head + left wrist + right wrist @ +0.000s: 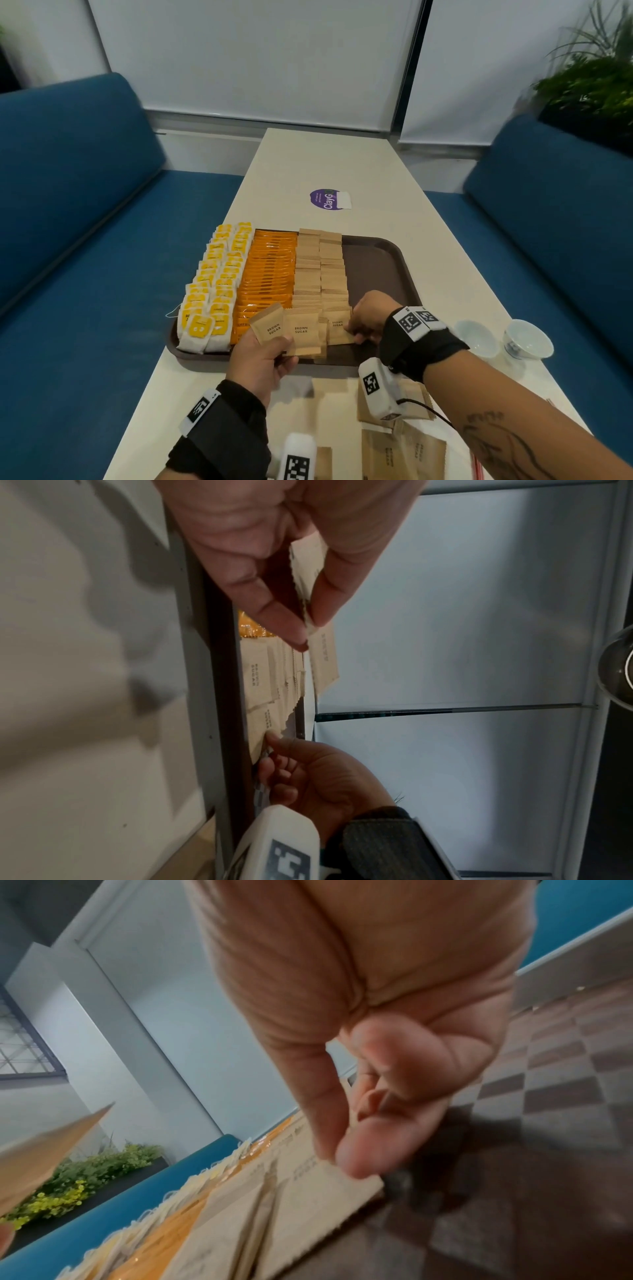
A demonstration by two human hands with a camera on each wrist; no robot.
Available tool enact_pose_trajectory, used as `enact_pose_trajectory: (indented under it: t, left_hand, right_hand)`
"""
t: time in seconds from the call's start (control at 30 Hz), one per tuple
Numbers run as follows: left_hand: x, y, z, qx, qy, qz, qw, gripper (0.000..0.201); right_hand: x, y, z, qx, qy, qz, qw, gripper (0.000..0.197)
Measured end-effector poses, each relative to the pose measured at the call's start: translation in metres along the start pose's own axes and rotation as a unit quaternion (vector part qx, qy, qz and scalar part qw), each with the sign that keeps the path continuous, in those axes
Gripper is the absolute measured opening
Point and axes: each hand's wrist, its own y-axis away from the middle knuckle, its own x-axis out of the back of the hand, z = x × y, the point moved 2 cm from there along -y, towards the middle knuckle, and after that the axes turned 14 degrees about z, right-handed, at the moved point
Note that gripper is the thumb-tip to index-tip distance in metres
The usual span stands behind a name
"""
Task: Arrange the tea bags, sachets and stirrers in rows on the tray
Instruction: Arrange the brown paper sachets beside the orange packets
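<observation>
A dark brown plastic tray (383, 253) sits on the long pale table (318, 161), already carrying two rows of white-and-yellow tea bags (212, 287), a row of glossy orange sachets (270, 274) and two rows of tan paper brown-sugar sachets (320, 270). The left hand (262, 359) holds up a small fan of loose brown-sugar packets (274, 329) over the tray's near edge — thumb and fingers pinched on them, as the left wrist view confirms. The right hand (368, 317) is low on the tray, its fingertips (359, 1158) closed on the front packet of the right-hand sugar row (339, 330), setting it down or squaring it.

The step, I judge, is extending that row to the near rim. To do it well: overlap each packet by the same margin as those behind, keep its edges in line with the column, and press lightly so the stack does not slide (paper on paper slips easily). Feed one packet at a time from the left hand. More brown packets (404, 452) wait on the table nearby; no stirrers are clearly visible.
</observation>
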Motion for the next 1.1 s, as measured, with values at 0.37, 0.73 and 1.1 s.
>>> enact_pose_trajectory:
  t: [0.37,0.73,1.1]
  left_hand:
    - [-0.010,0.014,0.000,-0.019,-0.029,-0.012,0.999,0.035]
    - [-0.005,0.035,-0.004,-0.015,-0.048,0.019,0.999,0.021]
    - [-0.002,0.035,0.005,-0.009,-0.093,0.020,0.995,0.027]
  right_hand:
    - [0.003,0.066,0.011,0.105,-0.214,-0.047,0.970,0.026]
    - [-0.018,0.072,0.036,0.101,-0.316,0.016,0.943,0.005]
    - [-0.004,0.033,0.031,0.128,-0.087,0.100,0.983,0.008]
